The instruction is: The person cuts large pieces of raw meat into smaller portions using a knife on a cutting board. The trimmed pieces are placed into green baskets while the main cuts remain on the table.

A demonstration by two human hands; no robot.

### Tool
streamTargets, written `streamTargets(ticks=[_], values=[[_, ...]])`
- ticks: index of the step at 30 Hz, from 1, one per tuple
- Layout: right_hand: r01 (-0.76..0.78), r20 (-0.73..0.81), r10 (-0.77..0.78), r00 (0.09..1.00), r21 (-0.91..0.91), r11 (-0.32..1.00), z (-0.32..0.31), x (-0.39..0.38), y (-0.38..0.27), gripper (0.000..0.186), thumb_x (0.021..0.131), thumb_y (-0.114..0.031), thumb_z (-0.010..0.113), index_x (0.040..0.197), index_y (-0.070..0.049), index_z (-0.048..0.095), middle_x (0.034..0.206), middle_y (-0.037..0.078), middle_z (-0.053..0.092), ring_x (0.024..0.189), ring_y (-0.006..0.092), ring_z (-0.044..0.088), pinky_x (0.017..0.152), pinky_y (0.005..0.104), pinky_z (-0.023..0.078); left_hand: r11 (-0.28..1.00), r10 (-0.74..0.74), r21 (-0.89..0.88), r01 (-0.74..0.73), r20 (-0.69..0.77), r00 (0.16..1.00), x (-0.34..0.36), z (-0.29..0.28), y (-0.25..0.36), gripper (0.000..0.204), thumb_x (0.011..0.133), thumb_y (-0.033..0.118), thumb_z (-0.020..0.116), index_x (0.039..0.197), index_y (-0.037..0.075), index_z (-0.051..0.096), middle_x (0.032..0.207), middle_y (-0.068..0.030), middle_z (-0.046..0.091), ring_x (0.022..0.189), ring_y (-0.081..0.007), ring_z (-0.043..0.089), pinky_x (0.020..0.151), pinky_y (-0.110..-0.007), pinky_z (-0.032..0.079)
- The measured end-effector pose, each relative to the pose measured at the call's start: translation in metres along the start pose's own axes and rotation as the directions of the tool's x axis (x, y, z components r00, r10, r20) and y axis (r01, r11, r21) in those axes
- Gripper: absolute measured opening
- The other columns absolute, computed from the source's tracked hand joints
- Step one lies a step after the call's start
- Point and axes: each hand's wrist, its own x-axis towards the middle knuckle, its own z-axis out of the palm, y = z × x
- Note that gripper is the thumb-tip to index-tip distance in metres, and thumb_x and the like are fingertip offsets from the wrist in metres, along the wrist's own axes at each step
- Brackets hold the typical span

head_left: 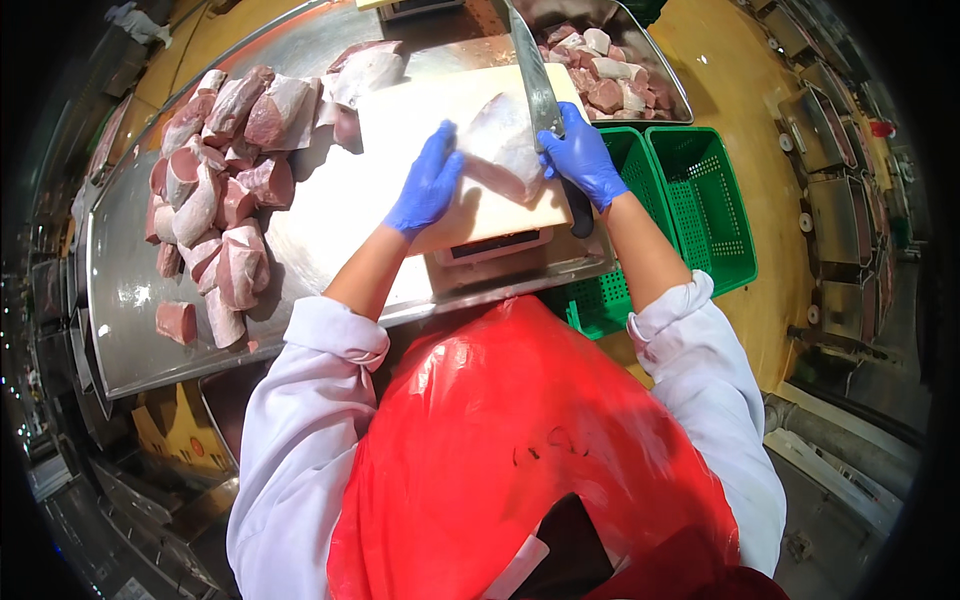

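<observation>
A pale piece of raw meat (pixel 503 140) rests on the cream cutting board (pixel 395 115) between my two hands. My left hand (pixel 430 180), in a blue glove, is held just left of it with the fingers stretched out and holding nothing. In my right hand (pixel 583 160), also gloved in blue, is a large knife (pixel 534 78). Its broad blade points away from me, passing the meat's right side, and its dark handle end shows below the hand. Whether the right fingertips touch the meat, I cannot tell.
Many raw meat pieces (pixel 235 190) lie heaped on the left of the metal table (pixel 125 290). A metal tray (pixel 684 95) of cut chunks stands at the far right. Green perforated crates (pixel 715 200) sit right of the table. Part of a device (pixel 495 247) shows under the board's near edge.
</observation>
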Motion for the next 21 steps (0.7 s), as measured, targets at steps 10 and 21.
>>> streamTargets(ticks=[10, 21], values=[[0.027, 0.075, 0.040, 0.996, -0.725, 0.688, 0.090, -0.010, -0.096, 0.082, 0.092, -0.022, 0.060, 0.159, 0.003, 0.021, 0.099, 0.027, 0.073, 0.088, 0.0437, 0.072, 0.085, 0.0507, 0.055, 0.998, -0.052, 0.026, 0.059, -0.221, 0.974, -0.006, -0.070, -0.006, 0.056, 0.100, 0.020, 0.060, 0.147, -0.006, 0.042, 0.142, -0.0241, 0.053, 0.131, -0.0314, 0.054, 0.108, -0.041, 0.044], [-0.004, 0.168, 0.241, 0.956, -0.813, 0.583, 0.058, -0.207, -0.082, 0.085, 0.089, -0.007, 0.055, 0.164, -0.010, 0.015, 0.079, 0.021, 0.070, 0.068, 0.0405, 0.068, 0.063, 0.0515, 0.055, 0.994, -0.061, -0.104, 0.031, -0.298, 0.953, 0.004, -0.061, -0.027, 0.049, 0.091, 0.015, 0.071, 0.134, 0.000, 0.054, 0.118, -0.0157, 0.061, 0.100, -0.0238, 0.062, 0.084, -0.037, 0.053]])
